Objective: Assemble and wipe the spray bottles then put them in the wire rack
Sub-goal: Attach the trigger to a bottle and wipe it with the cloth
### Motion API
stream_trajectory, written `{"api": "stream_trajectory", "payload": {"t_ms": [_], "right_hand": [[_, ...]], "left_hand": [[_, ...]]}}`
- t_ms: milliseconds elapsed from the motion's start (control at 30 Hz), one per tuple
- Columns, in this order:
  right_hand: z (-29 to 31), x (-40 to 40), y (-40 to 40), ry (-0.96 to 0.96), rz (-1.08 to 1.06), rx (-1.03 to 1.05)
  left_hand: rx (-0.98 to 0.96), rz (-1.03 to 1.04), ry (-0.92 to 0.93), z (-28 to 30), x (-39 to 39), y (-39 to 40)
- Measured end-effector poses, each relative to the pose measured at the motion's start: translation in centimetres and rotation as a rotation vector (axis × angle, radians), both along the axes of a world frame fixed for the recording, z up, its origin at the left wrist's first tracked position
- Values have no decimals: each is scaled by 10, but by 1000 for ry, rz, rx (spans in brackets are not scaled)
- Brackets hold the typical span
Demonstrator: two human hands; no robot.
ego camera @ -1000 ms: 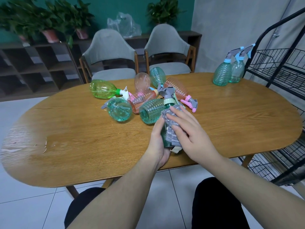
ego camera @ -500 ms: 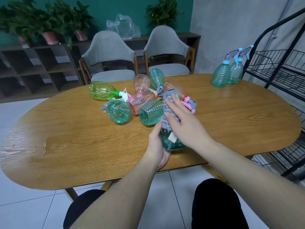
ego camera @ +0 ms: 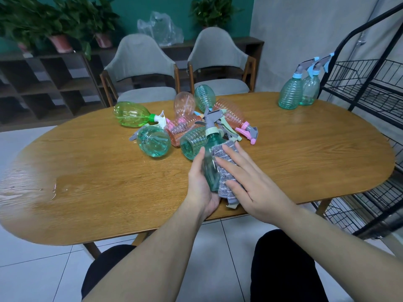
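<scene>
Teal spray bottle upright between hands, above near edge of surface. Left hand cups its base, fingers curled round. Right hand presses grey cloth against its side, fingers straight.

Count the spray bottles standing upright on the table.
2. Both stand at the table's far right corner beside the wire rack: the front bottle and the rear bottle, side by side. None seems hidden.

Two grey chairs, potted plants
</scene>
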State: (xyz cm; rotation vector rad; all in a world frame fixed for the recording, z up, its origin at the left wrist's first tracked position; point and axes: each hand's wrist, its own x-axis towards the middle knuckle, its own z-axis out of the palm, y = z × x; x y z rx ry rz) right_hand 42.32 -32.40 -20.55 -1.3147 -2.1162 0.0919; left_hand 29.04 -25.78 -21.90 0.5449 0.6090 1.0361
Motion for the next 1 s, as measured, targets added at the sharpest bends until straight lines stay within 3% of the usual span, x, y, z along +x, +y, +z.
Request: {"api": "stream_trajectory", "payload": {"t_ms": [633, 833, 1000], "right_hand": [[48, -3, 32, 657, -237, -216], [37, -16, 39, 482, -168, -296], [27, -18, 26, 213, -90, -161]], "left_hand": [[121, -111, 44, 5, 7, -5], [51, -106, -56, 6, 1, -4], [5, -77, -31, 7, -3, -3]]}}
